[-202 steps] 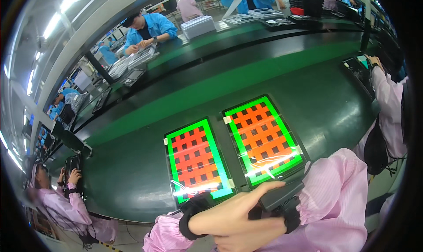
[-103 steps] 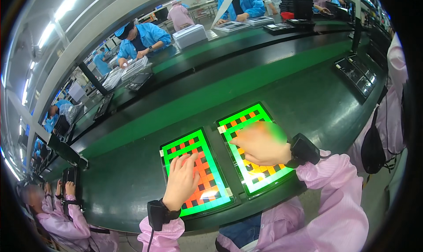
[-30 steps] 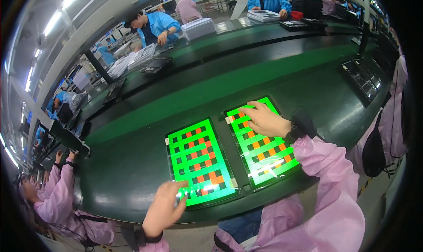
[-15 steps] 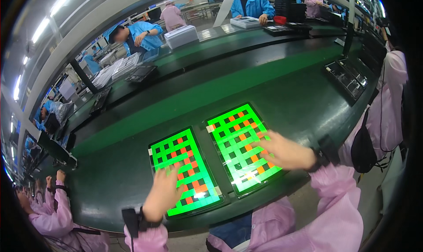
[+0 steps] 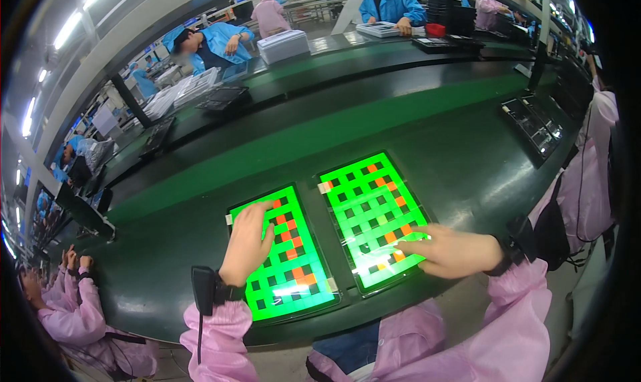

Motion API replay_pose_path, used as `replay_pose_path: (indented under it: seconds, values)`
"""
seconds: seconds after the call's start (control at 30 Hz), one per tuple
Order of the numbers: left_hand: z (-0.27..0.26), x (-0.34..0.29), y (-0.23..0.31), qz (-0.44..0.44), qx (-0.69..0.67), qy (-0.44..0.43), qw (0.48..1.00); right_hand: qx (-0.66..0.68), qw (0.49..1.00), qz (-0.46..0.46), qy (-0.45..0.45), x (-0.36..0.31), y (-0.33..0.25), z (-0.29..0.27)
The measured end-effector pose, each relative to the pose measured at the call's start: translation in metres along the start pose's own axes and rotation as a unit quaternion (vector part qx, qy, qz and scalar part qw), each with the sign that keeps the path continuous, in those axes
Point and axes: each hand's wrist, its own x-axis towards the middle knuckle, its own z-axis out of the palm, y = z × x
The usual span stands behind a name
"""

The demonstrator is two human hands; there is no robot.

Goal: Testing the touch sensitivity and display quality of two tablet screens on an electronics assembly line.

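Two flat tablets lie side by side on a dark green bench, their screens lit with a bright green grid of black, red and orange squares. Over the left part of the left tablet (image 5: 308, 302) is my left hand (image 5: 246, 243), empty, with fingers stretched to a red square near the far end. My right hand (image 5: 455, 250) reaches in from the right with fingers extended onto the lower right part of the right tablet (image 5: 364, 212). It holds nothing. Both hands seem to touch the glass and cover some squares. Each wrist wears a black strapped device.
A dark device frame (image 5: 532, 125) lies on the bench at the right. Across the green conveyor strip (image 5: 280, 142), people in blue work beside stacks of white panels (image 5: 283, 46). Co-workers in pink sit at both sides; a co-worker's hands (image 5: 77, 258) show at the left.
My left hand has slid to the far end of its tablet, and my right hand has moved nearer to me. Fewer orange and red squares show on both screens. The view has shifted slightly.
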Motion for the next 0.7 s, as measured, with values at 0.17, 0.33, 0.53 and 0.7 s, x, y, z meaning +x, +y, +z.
replay_pose_path:
  seconds: [0.17,0.33,0.53,0.7]
  values:
    - [0.017,0.003,0.003,0.008,0.089,-0.038,0.995,0.066,0.997,0.026,0.015,0.008,0.016,-0.015]
    - [-0.016,-0.041,0.079,0.048,0.042,-0.165,0.984,0.022,0.977,0.039,0.21,0.07,0.093,-0.01]
    - [-0.058,-0.076,0.103,0.032,-0.202,-0.233,0.951,-0.001,0.983,0.064,0.175,0.079,0.094,-0.004]
    - [-0.047,-0.084,0.048,-0.215,-0.353,0.062,0.908,-0.048,0.994,0.03,0.095,0.001,0.023,0.006]
